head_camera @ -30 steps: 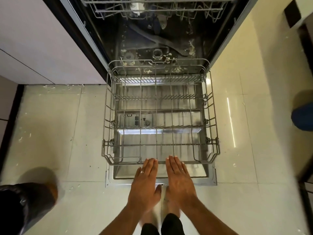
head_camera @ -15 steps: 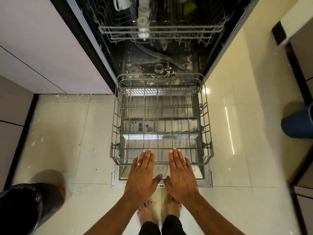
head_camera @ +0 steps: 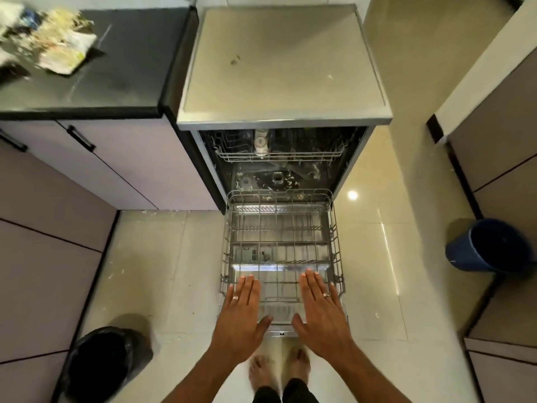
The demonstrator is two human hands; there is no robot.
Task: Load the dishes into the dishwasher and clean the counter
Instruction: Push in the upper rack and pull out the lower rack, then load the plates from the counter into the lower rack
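- The floor is pale glossy tile, flecked with white crumbs left of the dishwasher; beige cabinets line both side walls.
- The dishwasher stands at the middle of the room, flat grey top bare but for a few specks, door dropped open toward the person.
- The dark counter butts against the dishwasher's left side, and a blurred heap of wrappers and scraps lies at the counter's far left.
- The lower rack is pulled fully out over the door, holding nothing, its long axis running straight out from the dishwasher's mouth toward the person; the upper rack sits inside the dishwasher.
- A blue bucket tips on the floor well right of the dishwasher; a black-lined bin stands front-left of it.
- The left hand and right hand hover palm-down over the rack's near edge, apart, fingers straight and together, gripping nothing.
- Bare feet stand just before the door.
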